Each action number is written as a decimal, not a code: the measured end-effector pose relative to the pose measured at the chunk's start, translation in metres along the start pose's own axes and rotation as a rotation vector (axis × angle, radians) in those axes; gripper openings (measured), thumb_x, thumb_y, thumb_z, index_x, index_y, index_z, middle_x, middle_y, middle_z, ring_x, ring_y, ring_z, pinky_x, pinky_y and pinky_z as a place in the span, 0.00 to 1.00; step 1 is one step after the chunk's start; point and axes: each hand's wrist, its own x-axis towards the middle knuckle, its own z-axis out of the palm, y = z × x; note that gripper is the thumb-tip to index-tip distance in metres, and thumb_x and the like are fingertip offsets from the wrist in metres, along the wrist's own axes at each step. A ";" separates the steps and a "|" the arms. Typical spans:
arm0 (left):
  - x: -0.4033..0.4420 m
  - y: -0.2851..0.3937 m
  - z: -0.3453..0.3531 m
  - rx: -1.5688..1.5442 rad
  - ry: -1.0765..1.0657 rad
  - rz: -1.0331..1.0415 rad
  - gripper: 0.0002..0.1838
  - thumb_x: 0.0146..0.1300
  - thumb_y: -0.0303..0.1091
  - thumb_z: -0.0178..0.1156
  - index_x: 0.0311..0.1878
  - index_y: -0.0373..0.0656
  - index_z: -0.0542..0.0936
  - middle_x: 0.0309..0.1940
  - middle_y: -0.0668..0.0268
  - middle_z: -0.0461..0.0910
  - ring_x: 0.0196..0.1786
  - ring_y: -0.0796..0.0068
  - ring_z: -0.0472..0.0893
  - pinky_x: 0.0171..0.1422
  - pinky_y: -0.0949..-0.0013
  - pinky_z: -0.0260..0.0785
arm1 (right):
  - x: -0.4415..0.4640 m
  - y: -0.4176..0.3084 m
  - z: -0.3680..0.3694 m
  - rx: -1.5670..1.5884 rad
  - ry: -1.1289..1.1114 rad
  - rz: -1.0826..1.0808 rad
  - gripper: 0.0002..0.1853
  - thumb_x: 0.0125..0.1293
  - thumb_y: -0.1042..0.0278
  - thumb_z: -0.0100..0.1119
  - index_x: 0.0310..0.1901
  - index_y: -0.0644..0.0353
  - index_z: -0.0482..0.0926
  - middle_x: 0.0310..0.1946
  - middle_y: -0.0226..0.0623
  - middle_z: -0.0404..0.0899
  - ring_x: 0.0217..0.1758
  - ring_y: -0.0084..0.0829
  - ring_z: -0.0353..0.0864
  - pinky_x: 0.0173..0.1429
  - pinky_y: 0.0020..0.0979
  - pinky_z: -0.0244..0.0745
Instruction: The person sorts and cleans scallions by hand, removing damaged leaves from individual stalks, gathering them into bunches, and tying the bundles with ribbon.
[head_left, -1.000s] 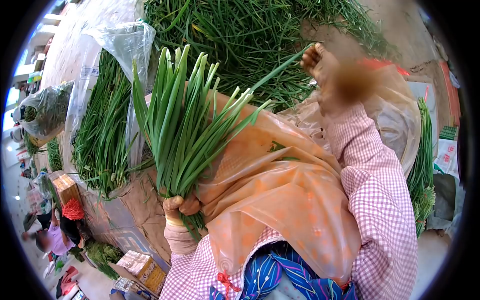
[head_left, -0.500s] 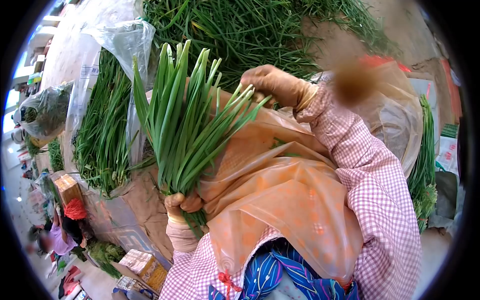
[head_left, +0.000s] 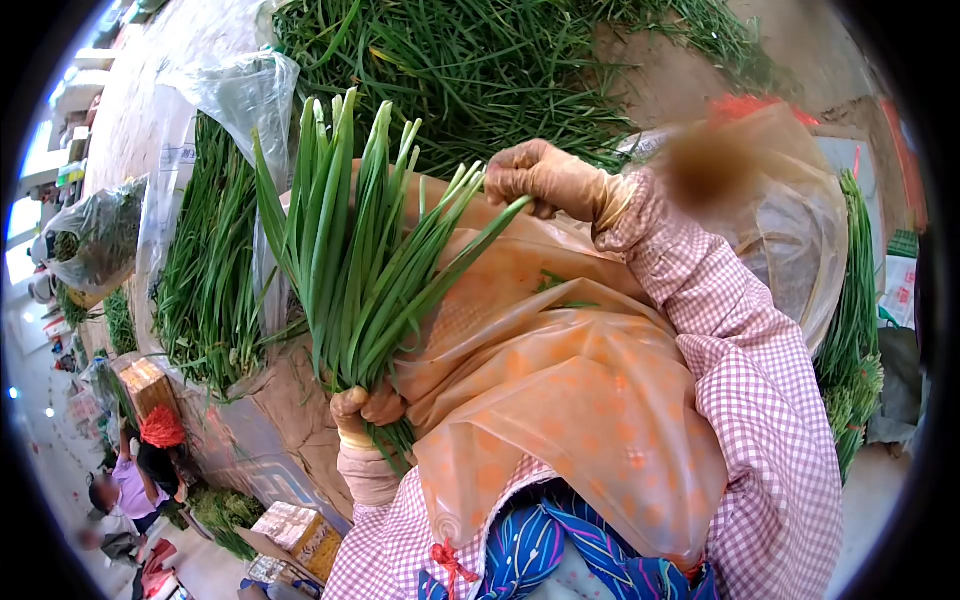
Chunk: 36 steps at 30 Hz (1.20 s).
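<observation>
A bunch of garlic chives [head_left: 350,270] stands fanned out over my lap, pale cut ends up. My left hand [head_left: 368,408], in a tan glove, is closed round its lower part, with some leaves sticking out below the fist. At the upper right of the bunch, my gloved right hand [head_left: 540,180] has its fingers curled in a pinch at the end of one outlying chive stalk [head_left: 480,245]. The fingertips are partly hidden. A translucent orange plastic apron [head_left: 570,370] covers my lap, with a few green scraps lying on it.
A large heap of loose chives [head_left: 450,70] lies ahead. To the left, more chives [head_left: 210,250] lie in clear plastic; bundled greens [head_left: 850,320] are at the right. Boxes [head_left: 290,530] and a person in a purple top [head_left: 130,490] appear at lower left.
My right hand has shifted slightly left and down, its fingers now at the end of one stalk that leans out from the bunch. My left hand keeps its grip.
</observation>
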 end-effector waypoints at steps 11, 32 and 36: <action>0.004 -0.008 0.029 0.050 -0.017 0.081 0.23 0.65 0.39 0.58 0.58 0.34 0.68 0.15 0.74 0.62 0.15 0.84 0.56 0.19 0.78 0.49 | -0.027 -0.010 -0.004 0.205 0.161 0.092 0.21 0.71 0.52 0.48 0.56 0.59 0.69 0.33 0.35 0.78 0.21 0.22 0.74 0.24 0.22 0.71; 0.006 -0.006 0.088 0.501 0.356 0.175 0.24 0.58 0.33 0.62 0.57 0.38 0.70 0.18 0.72 0.66 0.13 0.85 0.59 0.16 0.78 0.48 | -0.001 -0.040 0.057 -1.067 0.178 -0.822 0.11 0.54 0.63 0.64 0.39 0.55 0.80 0.39 0.38 0.77 0.48 0.43 0.73 0.54 0.43 0.67; 0.003 0.001 0.118 0.682 0.532 0.078 0.24 0.55 0.30 0.64 0.56 0.39 0.72 0.26 0.72 0.73 0.21 0.86 0.66 0.22 0.80 0.55 | -0.004 -0.030 0.056 -0.800 0.183 -0.841 0.08 0.61 0.69 0.61 0.40 0.61 0.78 0.35 0.38 0.77 0.40 0.35 0.77 0.46 0.34 0.72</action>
